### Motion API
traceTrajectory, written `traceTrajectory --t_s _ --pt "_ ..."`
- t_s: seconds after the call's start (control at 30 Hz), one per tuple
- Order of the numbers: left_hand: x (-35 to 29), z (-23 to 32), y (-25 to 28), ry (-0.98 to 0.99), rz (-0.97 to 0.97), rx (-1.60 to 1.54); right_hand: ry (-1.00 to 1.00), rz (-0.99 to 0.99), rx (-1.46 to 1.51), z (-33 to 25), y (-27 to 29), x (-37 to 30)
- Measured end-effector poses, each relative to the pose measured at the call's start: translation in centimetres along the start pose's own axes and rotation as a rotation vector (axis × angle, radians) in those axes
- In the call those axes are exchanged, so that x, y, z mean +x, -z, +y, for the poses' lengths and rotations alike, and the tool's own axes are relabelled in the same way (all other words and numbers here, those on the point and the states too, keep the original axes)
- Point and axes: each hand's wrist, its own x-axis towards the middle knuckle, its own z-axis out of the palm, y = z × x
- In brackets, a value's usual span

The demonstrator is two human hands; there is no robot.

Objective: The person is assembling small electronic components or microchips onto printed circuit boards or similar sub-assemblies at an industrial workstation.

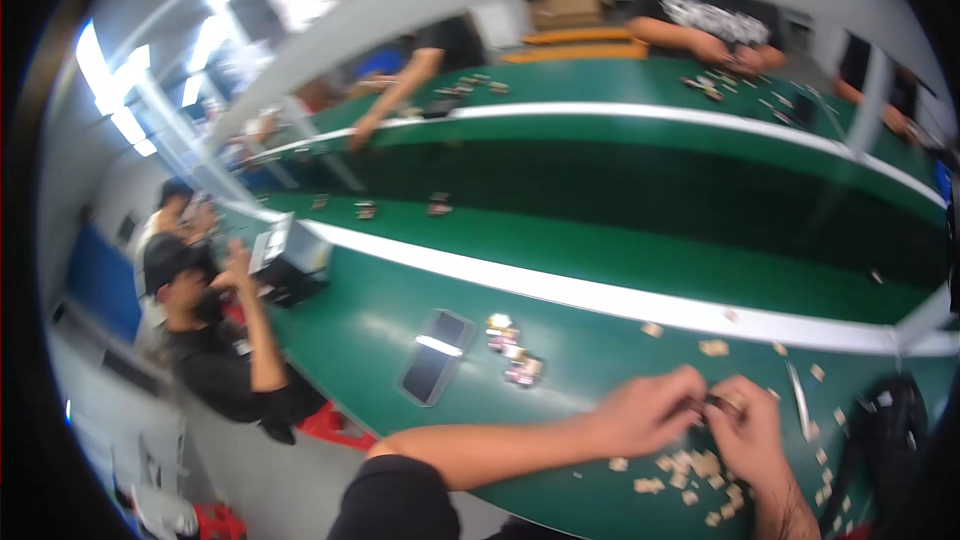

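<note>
My left hand (pixel 650 412) and my right hand (pixel 748 432) meet over the green workbench (pixel 560 370), fingers pinched together. Between the fingertips is a small dark piece (pixel 713 401); motion blur and the fingers hide its kind. The right fingers close round it, with something tan beside them. The left fingertips press close to its near side, and what they grip is hidden. Below my hands lies a loose pile of small beige square pieces (pixel 690 468), with several more scattered to the right. Left of my hands stand small pinkish-and-tan parts (pixel 522 370) in a cluster.
A dark phone (pixel 437 358) lies left of the cluster. A thin white stick (pixel 798 400) and a black bag (pixel 885 440) are on the right. Beyond a white rail (pixel 560 292) runs a green conveyor belt (pixel 600 235) carrying small parts. Several people sit across and at left, near a grey box (pixel 295 258).
</note>
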Motion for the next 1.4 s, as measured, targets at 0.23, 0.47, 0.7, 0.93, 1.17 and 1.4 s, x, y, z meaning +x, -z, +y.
traceTrajectory --t_s 0.23,0.47,0.7,0.93,1.17,1.4 --pt "1.3 0.9 0.4 0.206 -0.093 -0.215 -0.045 -0.002 0.196 0.0 0.3 0.0" --pt "1.1 1.1 -0.5 0.2 -0.126 -0.337 -0.036 0.0 0.153 0.5 0.6 -0.7" --pt "0.9 0.6 -0.5 0.208 -0.057 -0.337 -0.139 -0.029 0.294 1.6 0.1 -0.1" --pt "0.9 0.3 -0.2 0.262 -0.041 -0.425 -0.156 -0.017 0.356 1.6 0.1 -0.3" --pt "1.1 0.9 0.8 0.347 -0.151 -0.35 -0.087 0.007 0.324 1.3 0.0 -0.4" --pt "1.1 0.7 0.7 0.385 -0.144 -0.36 -0.018 0.0 0.243 0.2 0.2 -0.5"
